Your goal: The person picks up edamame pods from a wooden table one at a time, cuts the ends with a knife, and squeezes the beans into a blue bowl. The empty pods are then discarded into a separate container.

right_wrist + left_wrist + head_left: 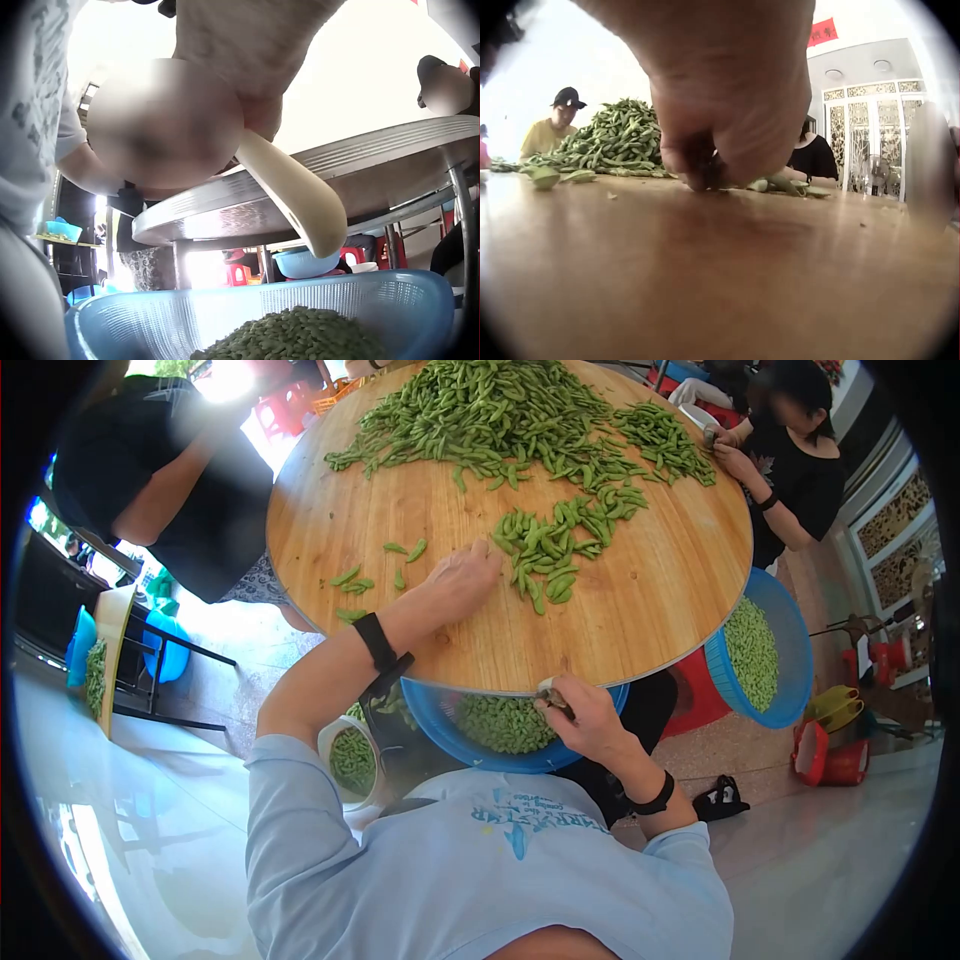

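Note:
In the head view my left hand [462, 582] is down on the round wooden table [360, 640], its fingers at the edge of a small heap of green bean pods [555, 545]. The left wrist view shows the fingertips bent down to the tabletop; what lies between them is hidden. My right hand [590, 718] is at the table's near edge, gripping a tool with a smooth cream handle [296, 195]; its working end is hidden. Below it, a blue basket [112, 322] holds shelled green beans [300, 337].
A big pile of pods [480, 410] covers the far side, and several loose pods [350, 582] lie to the left. Another person [800, 460] works at the right. A second blue basket of beans [790, 650] stands right; a white bucket [330, 735] sits by my left.

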Tool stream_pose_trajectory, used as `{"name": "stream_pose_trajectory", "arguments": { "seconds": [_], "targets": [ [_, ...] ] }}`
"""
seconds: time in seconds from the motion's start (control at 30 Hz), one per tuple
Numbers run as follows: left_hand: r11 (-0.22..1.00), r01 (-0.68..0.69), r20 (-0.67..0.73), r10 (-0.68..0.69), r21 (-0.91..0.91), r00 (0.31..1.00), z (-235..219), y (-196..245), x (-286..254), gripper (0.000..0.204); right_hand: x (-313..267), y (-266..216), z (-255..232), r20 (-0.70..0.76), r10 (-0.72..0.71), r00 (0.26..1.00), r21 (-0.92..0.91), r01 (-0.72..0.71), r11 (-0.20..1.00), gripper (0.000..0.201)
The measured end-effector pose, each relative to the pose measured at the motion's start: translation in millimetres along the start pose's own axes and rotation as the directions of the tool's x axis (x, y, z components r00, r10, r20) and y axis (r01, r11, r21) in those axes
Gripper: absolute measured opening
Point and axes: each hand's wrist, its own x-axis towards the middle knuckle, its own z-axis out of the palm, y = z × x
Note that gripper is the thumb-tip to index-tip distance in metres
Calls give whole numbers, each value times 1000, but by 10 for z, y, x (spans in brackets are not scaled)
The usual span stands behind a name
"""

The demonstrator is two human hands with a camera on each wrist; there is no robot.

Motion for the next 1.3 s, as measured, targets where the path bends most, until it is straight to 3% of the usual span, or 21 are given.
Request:
{"name": "stream_pose_trajectory", "arguments": {
  "seconds": [0.1, 0.17, 0.3, 0.37, 0.4, 0.47, 0.5, 0.57, 0.6, 0.67, 0.8, 0.87, 0.9, 0.97, 1.0, 1.07, 1.1, 1.17, 1.3],
  "targets": [
    [999, -31, -15, 31, 12, 999, -19, -83, -160, 9, -22, 15, -57, -68, 27, 997, 32, -25, 999, 20],
    [989, 86, 81, -97, 122, 992, -175, -138, -299, 10, -51, 48, -78, -105, 72, 992, 68, -65, 996, 21],
    [955, 118, 212, -179, 272, 961, -451, -175, -379, 8, -69, 93, -109, -144, 158, 977, 115, -142, 983, 20],
    [932, -2, -1, 3, 363, 1000, -532, -25, -349, 10, -42, 48, -110, -63, 326, 943, 317, -291, 903, 21],
    [931, 3, -3, -2, 364, 1000, -486, 59, -297, 10, -36, 64, -82, -59, 323, 944, 317, -289, 903, 21],
    [984, 168, -141, -175, -62, 974, -348, 291, -83, 15, -13, 122, -31, -23, 292, 956, 400, -258, 879, 26],
    [984, 166, -146, -174, -66, 974, -278, 371, 4, 15, 6, 104, -37, -23, 290, 957, 395, -258, 882, 26],
    [932, 324, 13, -327, -162, 945, -120, 472, 132, 20, 27, 65, -60, 1, 352, 936, 509, -303, 805, 31],
    [930, 326, 12, -329, -168, 944, -47, 473, 161, 20, 20, 73, -75, 5, 353, 936, 505, -307, 807, 31],
    [938, 304, -51, -316, -166, 947, 82, 450, 181, 26, 1, 87, -81, 30, 487, 873, 667, -381, 641, 32],
    [940, 276, -147, -307, -200, 940, -65, 509, 111, 29, 45, 113, -82, 26, 508, 861, 773, -339, 536, 32],
    [783, 185, -106, -305, -594, 947, -230, 604, 22, 28, 87, 97, -54, 71, 538, 840, 862, -323, 391, 34],
    [784, 183, -102, -299, -593, 949, -253, 642, -43, 28, 114, 76, -40, 66, 541, 838, 864, -319, 388, 34],
    [597, 191, 36, -262, -779, 964, -278, 733, -167, 26, 177, 30, -26, 143, 533, 834, 937, -287, 198, 33],
    [595, 189, 40, -254, -781, 966, -334, 796, -216, 26, 198, 17, -16, 137, 540, 830, 938, -284, 199, 33],
    [223, 389, 340, -230, -894, 912, -446, 901, -319, 18, 224, -4, 11, 183, 528, 829, 954, -280, 110, 29],
    [221, 390, 341, -230, -894, 911, -410, 914, -358, 18, 224, -11, 14, 184, 529, 828, 953, -282, 110, 29],
    [208, 243, 187, -256, -948, 948, -320, 925, -417, 18, 227, -22, 24, 216, 491, 844, 959, -277, 54, 30],
    [192, 298, 242, -272, -935, 931, -316, 900, -479, 19, 220, -38, 63, 194, 482, 855, 955, -276, 105, 34]
  ]
}}
